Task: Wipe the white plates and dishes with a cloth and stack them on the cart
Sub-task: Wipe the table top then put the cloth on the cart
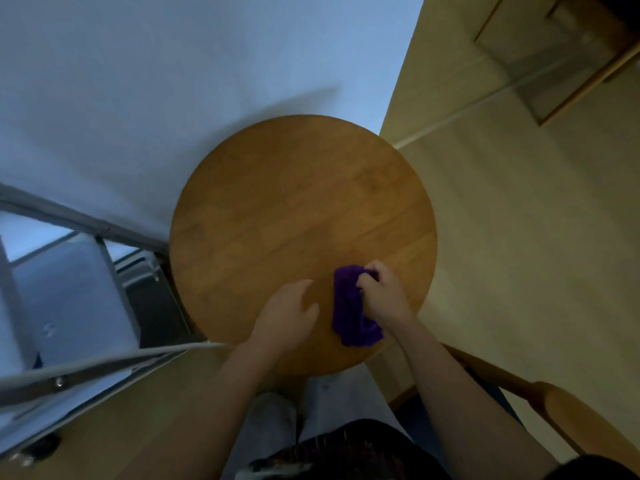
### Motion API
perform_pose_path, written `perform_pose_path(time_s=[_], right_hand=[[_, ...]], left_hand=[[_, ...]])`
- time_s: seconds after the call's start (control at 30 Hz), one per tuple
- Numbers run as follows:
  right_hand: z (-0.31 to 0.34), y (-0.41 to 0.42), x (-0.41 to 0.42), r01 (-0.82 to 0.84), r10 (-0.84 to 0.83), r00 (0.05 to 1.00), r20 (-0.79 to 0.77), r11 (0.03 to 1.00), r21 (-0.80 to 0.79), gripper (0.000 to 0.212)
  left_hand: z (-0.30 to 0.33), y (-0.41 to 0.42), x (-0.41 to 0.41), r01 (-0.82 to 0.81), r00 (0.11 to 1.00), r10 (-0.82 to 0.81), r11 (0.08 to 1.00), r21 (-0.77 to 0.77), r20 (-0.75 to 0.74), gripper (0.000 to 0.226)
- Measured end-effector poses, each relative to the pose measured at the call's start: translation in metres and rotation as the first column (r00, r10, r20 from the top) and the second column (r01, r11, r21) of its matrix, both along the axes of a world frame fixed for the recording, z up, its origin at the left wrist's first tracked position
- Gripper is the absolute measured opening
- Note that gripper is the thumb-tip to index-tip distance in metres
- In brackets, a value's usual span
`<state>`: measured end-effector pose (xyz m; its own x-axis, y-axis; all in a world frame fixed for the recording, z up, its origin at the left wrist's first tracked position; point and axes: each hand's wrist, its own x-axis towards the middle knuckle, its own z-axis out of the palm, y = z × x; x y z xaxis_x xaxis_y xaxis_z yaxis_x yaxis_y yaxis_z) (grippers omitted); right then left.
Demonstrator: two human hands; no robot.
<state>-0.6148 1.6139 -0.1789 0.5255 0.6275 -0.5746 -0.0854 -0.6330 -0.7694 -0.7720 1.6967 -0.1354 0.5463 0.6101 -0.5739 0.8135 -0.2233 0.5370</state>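
A purple cloth (351, 304) lies bunched on the near right part of a round wooden table (294, 209). My right hand (382, 289) grips the cloth's far end with curled fingers. Just left of the cloth, my left hand (287, 315) hovers or rests flat over the table with relaxed fingers, holding nothing. No white plates or dishes show on the table. A metal-framed cart (86, 296) stands at the left, its white shelves partly visible.
A wooden chair (540, 396) sits at the lower right beside my right arm. A white wall rises behind the table. A pale wooden floor and a framed glass panel (554, 60) lie to the right. My legs are under the table's near edge.
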Motion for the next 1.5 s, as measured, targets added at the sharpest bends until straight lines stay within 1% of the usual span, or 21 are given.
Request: perform_pose_path(time_s=[0.07, 0.17, 0.27, 0.33, 0.37, 0.43, 0.5, 0.57, 0.63, 0.7, 0.83, 0.93, 1.0, 1.03, 1.1, 1.17, 1.2, 1.27, 1.37, 1.43, 1.5], right_hand=[[0.036, 0.013, -0.007, -0.164, 0.166, 0.986, -0.007, 0.978, 0.129, 0.018], [0.099, 0.035, -0.029, -0.417, 0.434, 0.901, -0.020, 0.876, 0.243, 0.020], [0.160, 0.052, -0.059, -0.560, 0.606, 0.795, -0.039, 0.756, 0.339, 0.014], [0.199, 0.062, -0.082, -0.640, 0.707, 0.707, -0.024, 0.654, 0.403, 0.010], [0.217, 0.066, -0.093, -0.673, 0.749, 0.662, -0.016, 0.604, 0.427, 0.008], [0.249, 0.076, -0.119, -0.718, 0.817, 0.577, -0.002, 0.508, 0.476, 0.011], [0.272, 0.088, -0.148, -0.726, 0.857, 0.515, -0.010, 0.442, 0.527, 0.021], [0.287, 0.100, -0.178, -0.707, 0.855, 0.517, -0.024, 0.443, 0.551, 0.023], [0.295, 0.109, -0.209, -0.682, 0.834, 0.551, -0.032, 0.473, 0.558, 0.021], [0.299, 0.114, -0.234, -0.651, 0.811, 0.583, -0.054, 0.506, 0.567, 0.024], [0.299, 0.115, -0.264, -0.630, 0.800, 0.587, -0.120, 0.545, 0.553, 0.036], [0.295, 0.113, -0.278, -0.754, 0.816, 0.576, 0.047, 0.508, 0.417, 0.055], [0.297, 0.110, -0.286, -0.777, 0.818, 0.565, 0.104, 0.486, 0.400, 0.058], [0.298, 0.109, -0.287, -0.760, 0.825, 0.561, 0.067, 0.481, 0.437, 0.061], [0.300, 0.107, -0.289, -0.726, 0.855, 0.518, -0.016, 0.449, 0.521, 0.076], [0.297, 0.102, -0.297, -0.765, 0.892, 0.452, -0.007, 0.392, 0.511, 0.092], [0.292, 0.100, -0.305, -0.793, 0.906, 0.424, 0.005, 0.368, 0.485, 0.093], [0.285, 0.095, -0.321, -0.791, 0.904, 0.426, 0.029, 0.356, 0.497, 0.075], [0.293, 0.093, -0.337, -0.697, 0.842, 0.534, 0.078, 0.386, 0.604, 0.040], [0.303, 0.096, -0.341, -0.564, 0.806, 0.591, -0.037, 0.445, 0.695, 0.023], [0.311, 0.100, -0.345, -0.393, 0.768, 0.606, -0.206, 0.514, 0.762, 0.018]], left_hand=[[0.013, 0.005, -0.010, -0.039, 0.996, 0.037, 0.999, 0.021, 0.083, 0.053], [0.044, 0.013, -0.030, -0.164, 0.949, 0.165, 0.986, -0.028, 0.268, 0.051], [0.089, 0.024, -0.063, -0.336, 0.774, 0.379, 0.925, -0.179, 0.506, 0.045], [0.125, 0.033, -0.096, -0.366, 0.639, 0.442, 0.895, -0.256, 0.630, 0.053], [0.143, 0.038, -0.115, -0.349, 0.631, 0.404, 0.910, -0.223, 0.662, 0.058], [0.173, 0.048, -0.152, -0.263, 0.701, 0.280, 0.956, -0.126, 0.656, 0.063], [0.201, 0.053, -0.185, -0.123, 0.761, 0.210, 0.976, -0.181, 0.613, 0.055], [0.222, 0.055, -0.213, 0.012, 0.787, 0.133, 0.973, -0.230, 0.603, 0.038], [0.234, 0.056, -0.240, 0.048, 0.789, 0.099, 0.974, -0.221, 0.606, 0.020], [0.241, 0.056, -0.266, -0.040, 0.766, 0.165, 0.977, -0.211, 0.622, 0.007], [0.251, 0.057, -0.311, -0.341, 0.679, 0.323, 0.934, -0.106, 0.660, 0.008], [0.262, 0.055, -0.329, -0.417, 0.643, 0.322, 0.908, -0.035, 0.695, 0.019], [0.271, 0.053, -0.336, -0.440, 0.580, 0.345, 0.895, -0.073, 0.738, 0.016], [0.276, 0.053, -0.338, -0.440, 0.532, 0.372, 0.889, -0.127, 0.761, 0.015], [0.285, 0.052, -0.340, -0.419, 0.398, 0.488, 0.850, -0.319, 0.777, 0.014], [0.296, 0.051, -0.341, -0.359, 0.245, 0.642, 0.756, -0.547, 0.727, 0.009], [0.301, 0.051, -0.342, -0.338, 0.191, 0.679, 0.723, -0.602, 0.709, 0.011], [0.311, 0.055, -0.343, -0.336, 0.140, 0.700, 0.699, -0.632, 0.700, 0.018], [0.318, 0.067, -0.351, -0.370, 0.018, 0.716, 0.653, -0.661, 0.697, 0.031], [0.313, 0.072, -0.360, -0.343, -0.096, 0.748, 0.594, -0.728, 0.656, 0.036], [0.300, 0.070, -0.365, -0.253, -0.185, 0.786, 0.542, -0.801, 0.590, 0.045]])
